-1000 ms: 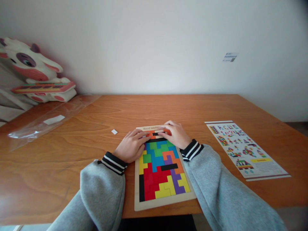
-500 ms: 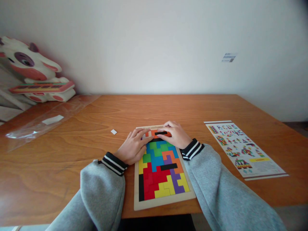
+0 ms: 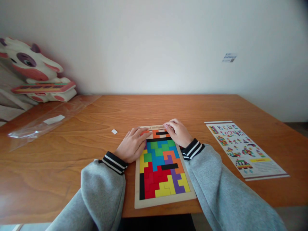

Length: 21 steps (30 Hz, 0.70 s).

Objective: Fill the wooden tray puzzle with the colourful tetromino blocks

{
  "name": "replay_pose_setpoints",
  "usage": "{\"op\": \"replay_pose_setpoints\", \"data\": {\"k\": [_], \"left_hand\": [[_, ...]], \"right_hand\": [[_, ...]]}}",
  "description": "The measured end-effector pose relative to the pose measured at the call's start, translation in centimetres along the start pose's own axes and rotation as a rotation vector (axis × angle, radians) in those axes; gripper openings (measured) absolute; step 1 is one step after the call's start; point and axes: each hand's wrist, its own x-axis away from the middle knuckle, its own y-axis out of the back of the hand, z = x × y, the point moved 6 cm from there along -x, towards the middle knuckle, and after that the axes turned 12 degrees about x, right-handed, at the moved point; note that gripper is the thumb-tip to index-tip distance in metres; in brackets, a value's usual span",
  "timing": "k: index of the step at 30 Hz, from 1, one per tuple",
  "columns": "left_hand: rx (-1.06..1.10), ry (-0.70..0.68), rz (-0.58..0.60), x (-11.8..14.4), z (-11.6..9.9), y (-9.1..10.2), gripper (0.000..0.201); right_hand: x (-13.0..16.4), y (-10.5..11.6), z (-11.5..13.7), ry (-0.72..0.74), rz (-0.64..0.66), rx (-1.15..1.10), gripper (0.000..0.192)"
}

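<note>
Puzzle board, pale wooden frame, flat on bench near front edge, directly ahead; tray packed almost fully with coloured block pieces, red and yellow toward near end, blue and green toward far end, black bars scattered among them. Left hand resting palm-down at board's far left corner, fingers extended loosely, tips lying on orange piece at top row; nothing gripped, pressing or steadying by the look of it. Right hand at far right corner, fingers curled lightly over top edge beside short black piece; no piece enclosed, touching only. Likely reason for both placements: last row at far end being seated, board held from sliding. Grey sleeves with striped cuffs flanking board on either side, covering part of its long edges. Printed pattern sheet lying flat to the right, well apart from board, within reach and unobstructed. Small white scrap on bench left of board, near left hand but not touching. Clear plastic wrapper with white label farther left, toward bench's back edge. Cow-shaped toy with coloured tray propped against wall at far left. Small label stuck on wall at right. Nothing lying between hands and top row.
</note>
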Motion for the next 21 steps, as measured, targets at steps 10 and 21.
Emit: {"op": "replay_pose_setpoints", "data": {"k": [10, 21], "left_hand": [[-0.204, 0.144, -0.203, 0.5, 2.5, 2.7, 0.034], [-0.369, 0.361, -0.226, 5.0, 8.0, 7.4, 0.044]], "right_hand": [[0.3, -0.5, -0.8, -0.053, 0.0, 0.043, 0.03], [0.4, -0.6, -0.8, -0.05, 0.001, 0.063, 0.031]]}}
